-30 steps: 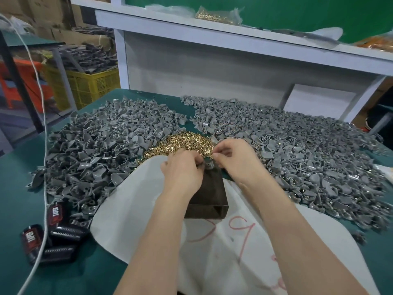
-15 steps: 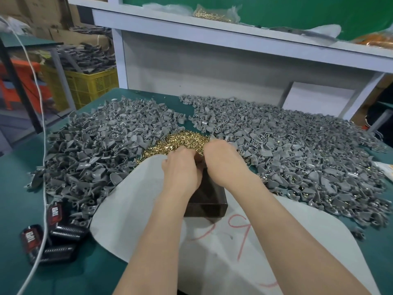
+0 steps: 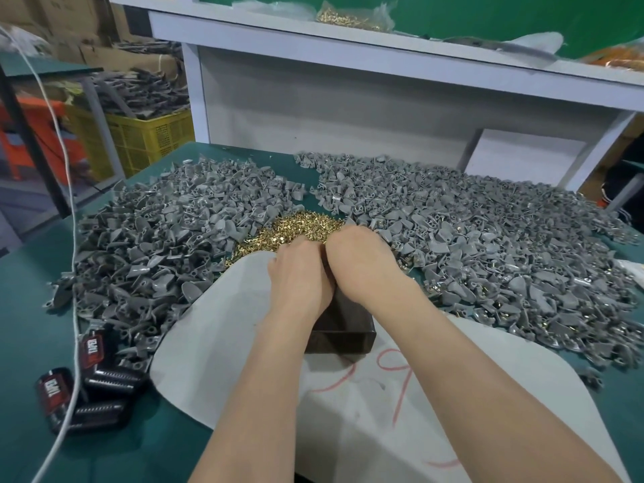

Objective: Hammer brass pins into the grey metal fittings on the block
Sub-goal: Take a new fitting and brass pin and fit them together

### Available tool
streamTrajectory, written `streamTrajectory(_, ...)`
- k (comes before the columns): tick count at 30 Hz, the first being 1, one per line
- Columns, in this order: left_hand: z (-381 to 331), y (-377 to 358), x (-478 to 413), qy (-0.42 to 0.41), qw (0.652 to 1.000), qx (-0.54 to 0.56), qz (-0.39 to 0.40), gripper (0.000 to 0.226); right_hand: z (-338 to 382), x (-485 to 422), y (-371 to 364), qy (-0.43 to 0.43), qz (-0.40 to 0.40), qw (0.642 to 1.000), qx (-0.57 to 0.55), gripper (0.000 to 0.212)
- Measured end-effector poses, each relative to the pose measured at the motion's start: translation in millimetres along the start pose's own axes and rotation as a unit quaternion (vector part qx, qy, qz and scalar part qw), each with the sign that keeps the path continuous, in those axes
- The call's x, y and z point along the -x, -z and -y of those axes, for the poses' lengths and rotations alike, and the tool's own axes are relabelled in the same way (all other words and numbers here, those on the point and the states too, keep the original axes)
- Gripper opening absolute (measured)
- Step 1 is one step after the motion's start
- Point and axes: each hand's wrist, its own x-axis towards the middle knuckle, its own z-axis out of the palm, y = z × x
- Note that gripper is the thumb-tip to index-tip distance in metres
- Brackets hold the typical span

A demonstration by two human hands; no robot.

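A dark brown block (image 3: 343,331) stands on a white sheet (image 3: 223,346) in the middle of the green table. My left hand (image 3: 299,273) and my right hand (image 3: 362,263) lie side by side over the block's far end, touching each other. Their fingers curl down past the knuckles and are hidden, so I cannot see what they hold. Just beyond the hands lies a heap of brass pins (image 3: 299,226). Grey metal fittings lie in a big pile on the left (image 3: 167,245) and another on the right (image 3: 488,238).
Several black and red tape cases (image 3: 94,346) lie at the table's left front, crossed by a white cord (image 3: 73,273). A white shelf (image 3: 383,61) with a bag of brass pins (image 3: 348,15) runs along the back. A yellow crate (image 3: 150,134) stands off the table's left.
My hands have closed together and dropped lower over the block's far end. Earlier their fingertips showed, pinching something small there; now the fingers are hidden.
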Motion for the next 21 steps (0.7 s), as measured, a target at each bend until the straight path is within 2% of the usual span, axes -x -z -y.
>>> streamTrajectory(3,0,-1,-1,0.001,1.000,0.017,-0.008,0.012,-6,1,-4,-0.005,-0.002,1.000,-0.030,0.022)
streamTrajectory(6,2,-3,-1,-0.002,0.999,0.031,-0.010,0.011,-18,2,-12,-0.035,-0.006,0.993,-0.114,0.016)
streamTrajectory(8,3,-4,0,-0.001,0.998,0.058,-0.010,0.011,-31,7,-17,-0.084,-0.024,0.974,-0.211,0.021)
streamTrajectory(10,3,-3,0,0.002,0.997,0.076,-0.014,0.009,-49,18,-20,-0.173,-0.031,0.945,-0.275,0.030)
streamTrajectory(12,3,-4,0,0.004,0.997,0.081,-0.012,0.008,-61,30,-26,-0.245,0.054,0.945,-0.211,0.026)
streamTrajectory(14,3,-4,0,0.007,0.996,0.086,-0.005,0.008,-63,36,-36,-0.265,0.150,0.941,-0.150,0.029)
streamTrajectory(15,3,-4,0,0.008,0.996,0.090,-0.003,0.007,-62,36,-41,-0.261,0.160,0.940,-0.154,0.030)
streamTrajectory(18,4,-4,0,0.016,0.994,0.104,-0.001,0.006,-65,34,-41,-0.259,0.133,0.932,-0.217,0.021)
streamTrajectory(21,4,-4,0,0.018,0.995,0.102,-0.006,0.005,-73,36,-29,-0.266,0.054,0.913,-0.304,0.018)
